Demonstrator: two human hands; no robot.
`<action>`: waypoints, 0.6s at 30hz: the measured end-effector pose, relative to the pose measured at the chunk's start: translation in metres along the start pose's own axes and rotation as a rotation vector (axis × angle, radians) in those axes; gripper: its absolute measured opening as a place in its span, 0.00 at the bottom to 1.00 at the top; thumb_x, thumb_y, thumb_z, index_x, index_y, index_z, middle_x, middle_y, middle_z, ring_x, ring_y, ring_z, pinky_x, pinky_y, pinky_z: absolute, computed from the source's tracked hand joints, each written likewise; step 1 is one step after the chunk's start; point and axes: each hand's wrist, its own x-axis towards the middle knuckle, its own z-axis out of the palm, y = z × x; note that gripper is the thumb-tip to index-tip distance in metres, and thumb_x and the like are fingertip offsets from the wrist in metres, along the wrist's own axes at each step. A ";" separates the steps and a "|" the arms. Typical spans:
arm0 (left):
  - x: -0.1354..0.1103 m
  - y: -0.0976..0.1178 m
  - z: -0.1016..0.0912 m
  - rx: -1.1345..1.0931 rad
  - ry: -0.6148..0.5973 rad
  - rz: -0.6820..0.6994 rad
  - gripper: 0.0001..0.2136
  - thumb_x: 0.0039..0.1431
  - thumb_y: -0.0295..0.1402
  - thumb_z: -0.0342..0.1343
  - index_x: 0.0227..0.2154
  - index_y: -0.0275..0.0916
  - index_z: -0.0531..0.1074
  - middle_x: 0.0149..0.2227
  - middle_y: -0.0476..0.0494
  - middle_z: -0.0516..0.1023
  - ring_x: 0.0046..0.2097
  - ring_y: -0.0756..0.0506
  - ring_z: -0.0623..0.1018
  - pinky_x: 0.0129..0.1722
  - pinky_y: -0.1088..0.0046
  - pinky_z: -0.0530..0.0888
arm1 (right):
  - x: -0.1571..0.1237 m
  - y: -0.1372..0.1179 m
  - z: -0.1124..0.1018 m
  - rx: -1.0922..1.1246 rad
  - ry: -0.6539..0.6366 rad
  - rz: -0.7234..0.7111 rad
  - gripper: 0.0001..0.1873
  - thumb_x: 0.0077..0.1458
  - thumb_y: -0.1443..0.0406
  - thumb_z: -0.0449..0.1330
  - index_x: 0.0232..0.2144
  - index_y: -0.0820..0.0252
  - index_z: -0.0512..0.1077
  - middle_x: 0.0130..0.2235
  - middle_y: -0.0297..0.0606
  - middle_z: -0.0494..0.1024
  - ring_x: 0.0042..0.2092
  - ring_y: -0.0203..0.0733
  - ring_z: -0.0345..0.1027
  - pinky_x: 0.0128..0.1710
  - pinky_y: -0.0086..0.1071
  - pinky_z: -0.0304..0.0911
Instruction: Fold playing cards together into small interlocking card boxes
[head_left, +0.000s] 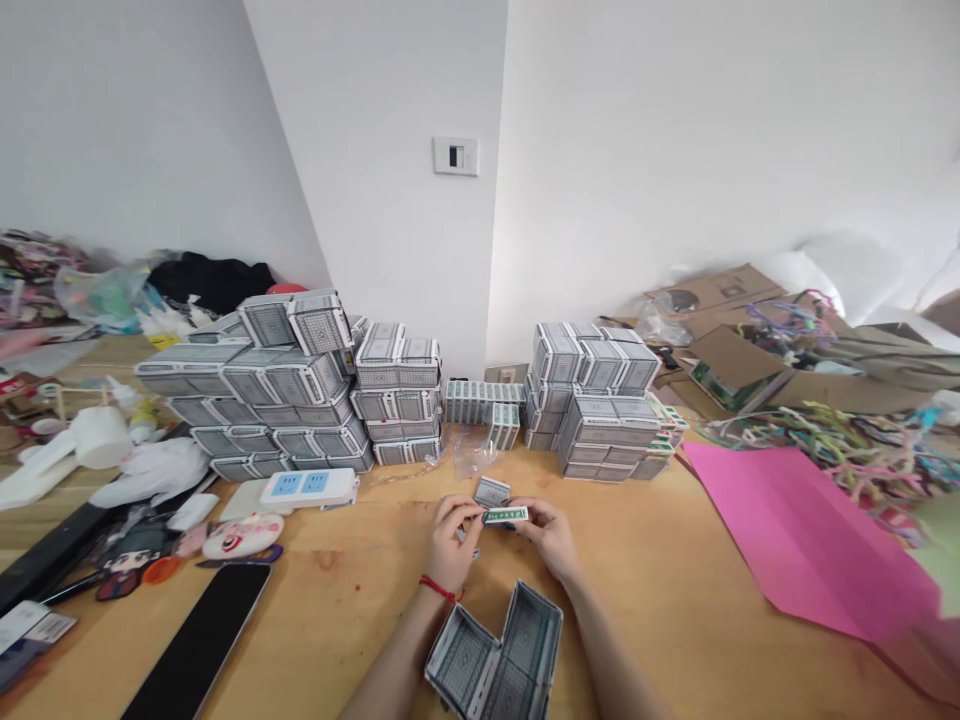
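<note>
Over the wooden table (360, 590) my left hand (452, 540) and my right hand (549, 534) meet, fingers pinched on a small pack with a green and white edge (505, 515). A small grey patterned box flap (491, 491) shows just behind my left fingers. My left wrist wears a red string. Near the table's front edge, between my forearms, lies an open grey patterned box (496, 662), its two halves side by side and empty.
Stacks of grey patterned boxes (285, 400) stand at the back left and more stacked boxes (600, 405) at the back right. A white power strip (309, 487), a dark phone (199, 640), a pink paper sheet (802, 535), cardboard and coloured strips (825, 420) surround them.
</note>
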 end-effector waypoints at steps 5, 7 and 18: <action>0.000 -0.002 0.001 0.001 0.045 0.005 0.07 0.53 0.30 0.49 0.26 0.39 0.72 0.31 0.45 0.71 0.37 0.48 0.71 0.35 0.72 0.69 | 0.001 0.000 0.003 -0.033 -0.028 -0.003 0.16 0.37 0.62 0.64 0.34 0.60 0.73 0.31 0.38 0.76 0.34 0.42 0.68 0.33 0.32 0.63; 0.000 -0.002 0.001 0.006 0.068 0.022 0.07 0.53 0.30 0.50 0.25 0.38 0.72 0.30 0.45 0.71 0.36 0.48 0.71 0.34 0.72 0.69 | 0.001 0.001 0.004 -0.059 -0.047 -0.013 0.19 0.37 0.64 0.64 0.36 0.59 0.73 0.34 0.39 0.76 0.36 0.44 0.68 0.35 0.34 0.63; -0.002 -0.007 0.003 0.031 0.107 0.052 0.06 0.53 0.29 0.50 0.26 0.39 0.71 0.32 0.45 0.68 0.37 0.48 0.70 0.36 0.71 0.69 | 0.002 0.009 0.005 -0.148 0.050 -0.011 0.15 0.38 0.67 0.60 0.33 0.58 0.74 0.35 0.38 0.77 0.32 0.42 0.68 0.32 0.33 0.63</action>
